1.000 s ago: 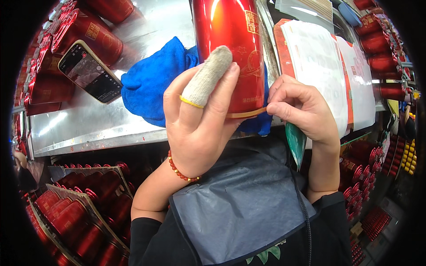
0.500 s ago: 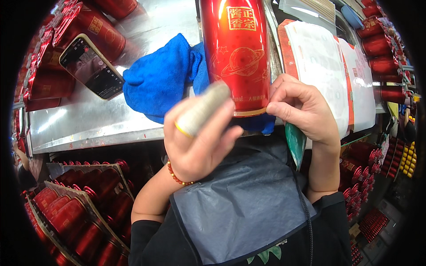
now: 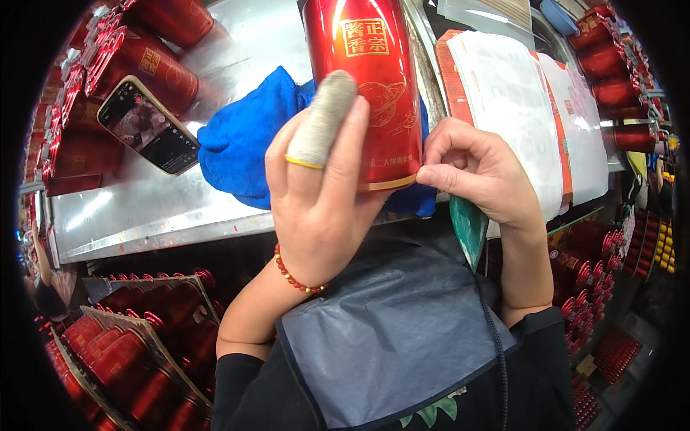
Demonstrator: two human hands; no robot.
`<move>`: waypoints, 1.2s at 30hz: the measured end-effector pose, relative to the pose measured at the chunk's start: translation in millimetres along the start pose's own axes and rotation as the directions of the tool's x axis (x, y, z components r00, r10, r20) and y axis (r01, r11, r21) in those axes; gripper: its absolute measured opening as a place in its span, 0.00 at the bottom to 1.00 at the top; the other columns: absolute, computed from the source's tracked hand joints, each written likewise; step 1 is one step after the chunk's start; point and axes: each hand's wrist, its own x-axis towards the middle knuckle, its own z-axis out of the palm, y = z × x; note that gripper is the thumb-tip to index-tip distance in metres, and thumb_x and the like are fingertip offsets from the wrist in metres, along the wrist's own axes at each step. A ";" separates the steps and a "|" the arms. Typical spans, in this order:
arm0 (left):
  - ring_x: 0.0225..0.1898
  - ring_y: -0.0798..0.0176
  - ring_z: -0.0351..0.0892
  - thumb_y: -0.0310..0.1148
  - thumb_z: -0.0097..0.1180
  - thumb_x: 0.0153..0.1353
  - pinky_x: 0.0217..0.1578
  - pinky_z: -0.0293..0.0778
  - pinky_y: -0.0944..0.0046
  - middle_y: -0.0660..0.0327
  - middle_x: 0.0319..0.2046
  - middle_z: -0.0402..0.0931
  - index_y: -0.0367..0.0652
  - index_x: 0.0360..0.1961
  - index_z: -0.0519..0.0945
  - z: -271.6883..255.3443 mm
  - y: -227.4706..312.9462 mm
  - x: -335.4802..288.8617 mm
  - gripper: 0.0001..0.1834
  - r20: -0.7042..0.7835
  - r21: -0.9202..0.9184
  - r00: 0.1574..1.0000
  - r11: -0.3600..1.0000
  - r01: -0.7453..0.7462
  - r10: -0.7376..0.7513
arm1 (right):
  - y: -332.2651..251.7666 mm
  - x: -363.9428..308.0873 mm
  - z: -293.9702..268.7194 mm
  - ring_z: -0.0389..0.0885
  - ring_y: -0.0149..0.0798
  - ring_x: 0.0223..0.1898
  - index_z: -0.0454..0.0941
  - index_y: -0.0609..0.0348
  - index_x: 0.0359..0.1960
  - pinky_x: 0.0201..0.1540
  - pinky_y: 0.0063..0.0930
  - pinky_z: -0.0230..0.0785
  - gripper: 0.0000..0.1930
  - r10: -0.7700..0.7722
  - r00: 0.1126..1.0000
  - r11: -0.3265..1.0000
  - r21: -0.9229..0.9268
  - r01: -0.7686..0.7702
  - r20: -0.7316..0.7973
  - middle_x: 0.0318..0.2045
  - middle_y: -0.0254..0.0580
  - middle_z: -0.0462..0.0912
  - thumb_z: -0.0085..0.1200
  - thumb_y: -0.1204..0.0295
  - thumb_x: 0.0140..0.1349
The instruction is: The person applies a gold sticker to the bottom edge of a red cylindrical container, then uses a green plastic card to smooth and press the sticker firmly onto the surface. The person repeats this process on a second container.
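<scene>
Red cylinder (image 3: 392,79) has an outstretched left hand (image 3: 316,197) and curled right hand (image 3: 483,169) alongside

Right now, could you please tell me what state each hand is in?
Left hand: open, fingers extended against the canister.
Right hand: closed in a pinch at the canister's base; what it holds cannot be told.
</scene>
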 end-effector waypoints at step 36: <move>0.71 0.53 0.62 0.34 0.75 0.55 0.70 0.60 0.56 0.47 0.69 0.61 0.30 0.74 0.58 -11.6 -0.5 -1.9 0.51 0.435 -0.561 0.746 0.497 0.662 -0.504 | -5.6 1.5 10.1 0.77 0.17 0.28 0.69 0.70 0.65 0.30 0.11 0.66 0.34 -0.024 0.998 0.996 0.082 0.029 -0.055 0.38 0.33 0.76 0.71 0.78 0.58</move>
